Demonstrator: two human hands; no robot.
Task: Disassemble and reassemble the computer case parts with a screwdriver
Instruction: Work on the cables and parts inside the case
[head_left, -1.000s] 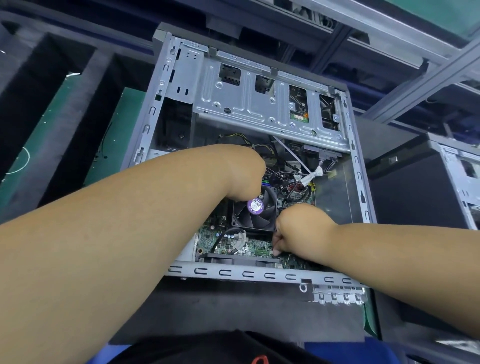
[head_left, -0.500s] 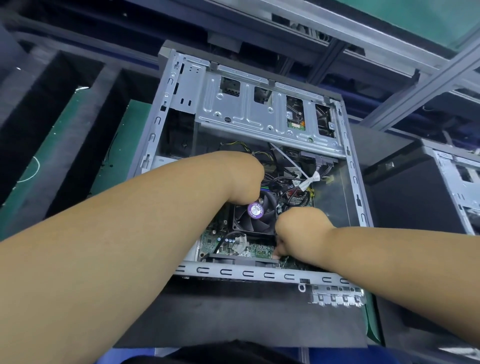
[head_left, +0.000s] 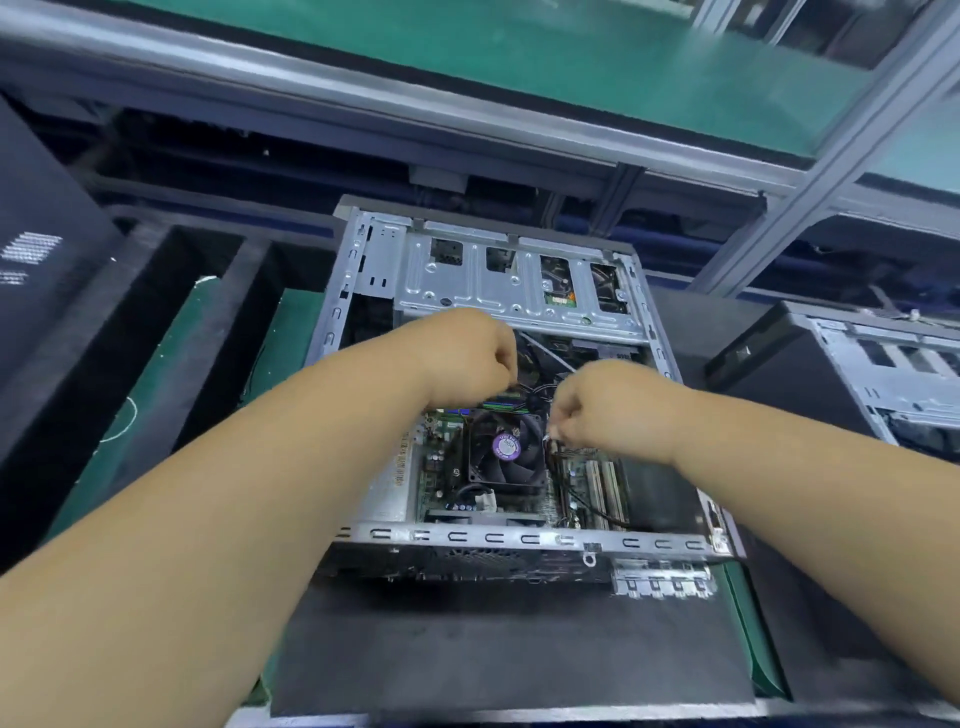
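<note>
The open computer case (head_left: 467, 538) lies on its side, with a silver drive cage (head_left: 467, 286) at its far end. Inside it are a green motherboard (head_left: 441, 467) and a black fan with a purple sticker (head_left: 506, 452). My left hand (head_left: 467, 358) is above the fan's far edge, its fingers curled into the black cables (head_left: 535, 395). Just right of the fan, my right hand (head_left: 602, 405) pinches a small white cable connector (head_left: 551, 439). The two hands are close together but apart. No screwdriver is in view.
A black side panel (head_left: 493, 649) lies flat in front of the case. A second open case (head_left: 883, 374) stands at the right. Black foam dividers (head_left: 208, 338) and a dark case (head_left: 36, 260) are at the left, on a green mat. A metal rack frame (head_left: 831, 171) rises behind.
My right hand has lifted from the motherboard's near edge to beside the fan. My left hand rose slightly out of the cables. The view tilted up and back.
</note>
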